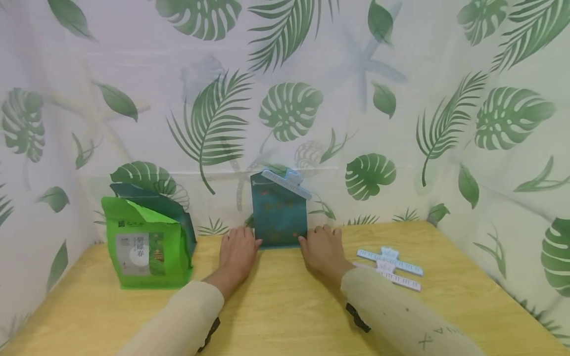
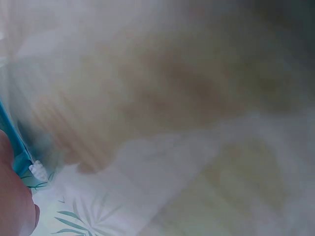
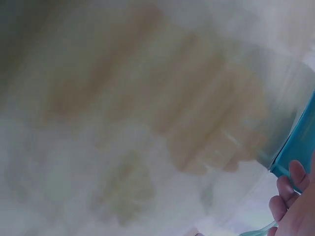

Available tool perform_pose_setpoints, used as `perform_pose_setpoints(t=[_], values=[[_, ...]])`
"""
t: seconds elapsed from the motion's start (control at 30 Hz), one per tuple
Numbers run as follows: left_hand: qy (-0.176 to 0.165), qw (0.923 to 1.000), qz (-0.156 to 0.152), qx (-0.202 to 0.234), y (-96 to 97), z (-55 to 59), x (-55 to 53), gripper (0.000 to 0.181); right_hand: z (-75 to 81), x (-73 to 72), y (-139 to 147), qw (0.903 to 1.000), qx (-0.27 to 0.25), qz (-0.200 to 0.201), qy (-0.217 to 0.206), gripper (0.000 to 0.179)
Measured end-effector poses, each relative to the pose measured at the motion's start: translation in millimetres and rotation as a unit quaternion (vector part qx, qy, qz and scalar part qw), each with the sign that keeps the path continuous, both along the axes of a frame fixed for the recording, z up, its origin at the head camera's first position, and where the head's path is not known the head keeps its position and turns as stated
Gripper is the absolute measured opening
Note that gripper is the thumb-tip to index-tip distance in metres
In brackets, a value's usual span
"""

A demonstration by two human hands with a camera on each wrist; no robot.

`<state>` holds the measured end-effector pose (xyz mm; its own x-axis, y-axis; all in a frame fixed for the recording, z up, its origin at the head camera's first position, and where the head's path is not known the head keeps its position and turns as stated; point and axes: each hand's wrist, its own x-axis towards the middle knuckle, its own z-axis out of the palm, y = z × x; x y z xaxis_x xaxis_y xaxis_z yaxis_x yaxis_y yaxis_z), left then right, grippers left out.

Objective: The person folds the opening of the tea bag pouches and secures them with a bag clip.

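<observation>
1. Teal bag (image 1: 280, 217) stands upright at the far side of the surface (image 1: 285, 301), long axis vertical, with a light blue clip (image 1: 287, 183) slanting down to the right across its top.
2. It sits straight ahead, between the left hand (image 1: 238, 253) and the right hand (image 1: 324, 251), thumbs at its lower side edges, neither plainly nearer. Both look relaxed, fingers resting low and not wrapped around anything.
3. Off left, a green bag (image 1: 175, 254) stands before a dark bag (image 1: 162, 205); what any of the three contains, I can't see.
4. Rightward lie a second blue clip (image 1: 407, 267) and a pinkish clip (image 1: 406, 283).
</observation>
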<state>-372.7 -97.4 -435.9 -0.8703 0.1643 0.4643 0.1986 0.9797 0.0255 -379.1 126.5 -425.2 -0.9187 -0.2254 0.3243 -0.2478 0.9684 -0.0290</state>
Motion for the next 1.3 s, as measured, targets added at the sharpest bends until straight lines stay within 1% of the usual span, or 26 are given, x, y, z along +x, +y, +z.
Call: perform_pose_setpoints(t=[0.13,0.27,0.47,0.57,0.7,0.8,0.87,0.97,1.03,1.13,1.23,1.3], values=[[0.011,0.9998,-0.016,0.000,0.3,0.7,7.3,0.037,0.6,5.9,-4,0.9998,0.012,0.013,0.013,0.043],[0.000,0.9997,-0.020,0.010,-0.7,0.0,15.0,0.035,-0.1,12.3,-8,0.9990,0.025,0.034,0.014,0.042],[-0.009,0.9997,-0.022,-0.001,-5.8,-3.6,25.3,0.030,-0.5,18.7,-15,0.9982,0.041,0.038,0.023,0.042],[-0.004,0.9996,-0.027,-0.010,-9.6,-5.6,32.0,0.030,-1.4,21.0,-19,0.9979,0.039,0.044,0.028,0.040],[0.003,0.9988,-0.047,-0.015,-12.4,-7.1,41.7,0.029,-2.4,25.5,-23,0.9982,0.025,0.049,0.023,0.037],[0.005,0.9973,-0.072,-0.014,-13.0,-8.1,48.0,0.028,-2.0,30.3,-24,0.9980,0.027,0.051,0.027,0.035],[0.012,0.9960,-0.086,-0.017,-14.0,-9.5,51.8,0.028,-1.7,33.1,-25,0.9974,0.035,0.054,0.033,0.035],[0.021,0.9939,-0.105,-0.028,-16.8,-11.9,57.6,0.028,-1.7,36.2,-28,0.9969,0.033,0.060,0.039,0.036],[0.022,0.9928,-0.112,-0.036,-19.4,-13.3,61.2,0.030,-1.7,37.9,-29,0.9967,0.028,0.064,0.041,0.037],[0.012,0.9917,-0.118,-0.050,-25.0,-15.4,66.9,0.031,-1.3,41.6,-32,0.9957,0.022,0.078,0.044,0.038],[0.012,0.9905,-0.123,-0.059,-30.9,-15.2,72.3,0.030,-1.0,45.4,-34,0.9940,0.019,0.092,0.056,0.039],[0.016,0.9905,-0.124,-0.056,-34.7,-13.8,75.2,0.029,-1.4,47.0,-36,0.9924,0.019,0.099,0.070,0.038]])
